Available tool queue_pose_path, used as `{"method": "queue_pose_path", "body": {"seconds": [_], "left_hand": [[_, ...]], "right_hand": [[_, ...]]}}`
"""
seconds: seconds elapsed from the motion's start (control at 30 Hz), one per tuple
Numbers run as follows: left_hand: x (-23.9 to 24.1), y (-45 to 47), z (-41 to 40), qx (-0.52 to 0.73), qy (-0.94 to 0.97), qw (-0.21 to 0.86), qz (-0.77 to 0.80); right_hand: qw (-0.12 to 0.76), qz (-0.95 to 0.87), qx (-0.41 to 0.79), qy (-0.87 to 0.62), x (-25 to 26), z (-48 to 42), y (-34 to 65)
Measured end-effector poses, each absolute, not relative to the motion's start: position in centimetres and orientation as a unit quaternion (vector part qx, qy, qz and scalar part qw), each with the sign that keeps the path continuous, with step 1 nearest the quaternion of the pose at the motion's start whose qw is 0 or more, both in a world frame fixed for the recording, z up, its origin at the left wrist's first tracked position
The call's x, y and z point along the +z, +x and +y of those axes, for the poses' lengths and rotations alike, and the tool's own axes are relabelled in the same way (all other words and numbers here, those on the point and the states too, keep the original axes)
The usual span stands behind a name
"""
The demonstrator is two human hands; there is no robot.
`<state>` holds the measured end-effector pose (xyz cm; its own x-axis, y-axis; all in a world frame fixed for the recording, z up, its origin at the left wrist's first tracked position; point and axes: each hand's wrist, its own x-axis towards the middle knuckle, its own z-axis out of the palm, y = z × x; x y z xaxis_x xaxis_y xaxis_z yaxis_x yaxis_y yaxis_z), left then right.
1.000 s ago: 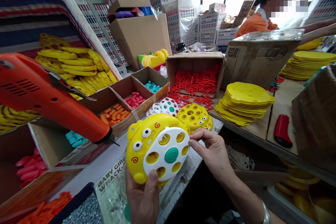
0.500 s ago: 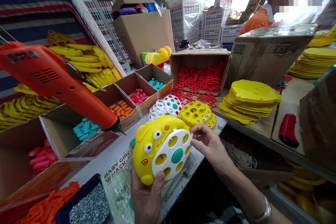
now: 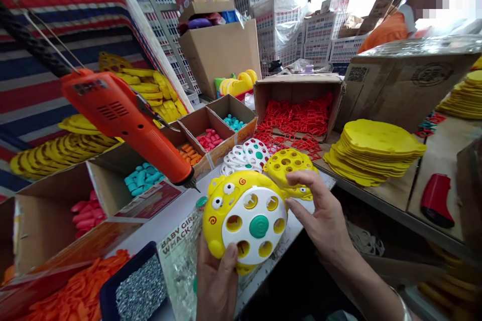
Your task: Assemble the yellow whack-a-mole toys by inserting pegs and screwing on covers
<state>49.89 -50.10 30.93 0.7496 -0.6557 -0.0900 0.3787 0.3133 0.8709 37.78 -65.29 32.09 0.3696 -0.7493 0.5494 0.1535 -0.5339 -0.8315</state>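
One yellow toy (image 3: 246,223), held up over the worktop (image 3: 143,233): left hand (image 3: 218,276) pinching its lower rim, right hand (image 3: 326,215) beside it, thumb and finger parted. Light, stiff, slick plastic, I'd judge; I'd take it by the rim.

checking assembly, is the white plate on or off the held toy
On: the white plate overlies the yellow toy, visible through its holes.

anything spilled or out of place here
Yes: red plastic pieces spread past the open front of a cardboard box onto the bench, looking spilled. The toy in the left hand shows no obvious damage.
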Motion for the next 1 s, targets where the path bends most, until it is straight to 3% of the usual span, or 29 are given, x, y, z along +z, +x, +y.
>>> {"method": "queue_pose_path", "body": {"seconds": [0.07, 0.13, 0.4, 0.5, 0.7, 0.87, 1.0], "left_hand": [[31.3, 49.5, -50.2, -0.324, 0.491, 0.796, -0.141], [31.7, 49.2, -50.2, -0.312, 0.503, 0.793, -0.141], [32.3, 49.5, -49.6, -0.273, 0.554, 0.767, -0.174], [33.1, 49.4, -49.4, -0.258, 0.562, 0.764, -0.182], [33.9, 49.4, -49.1, -0.319, 0.541, 0.751, -0.204], [33.5, 50.1, -49.3, -0.348, 0.520, 0.752, -0.207], [33.7, 50.4, -49.4, -0.340, 0.499, 0.781, -0.157]], "right_hand": [[0.333, 0.179, -0.529, -0.760, 33.5, -65.6, 37.9], [0.286, 0.154, -0.516, -0.792, 34.7, -65.8, 38.2], [0.339, 0.145, -0.432, -0.823, 35.0, -66.5, 38.6], [0.398, 0.142, -0.426, -0.800, 34.9, -67.1, 38.4], [0.674, 0.069, -0.288, -0.677, 34.0, -67.7, 38.3], [0.709, 0.088, -0.323, -0.620, 33.6, -67.1, 38.4], [0.758, 0.060, -0.273, -0.590, 33.6, -67.0, 38.2]]}}
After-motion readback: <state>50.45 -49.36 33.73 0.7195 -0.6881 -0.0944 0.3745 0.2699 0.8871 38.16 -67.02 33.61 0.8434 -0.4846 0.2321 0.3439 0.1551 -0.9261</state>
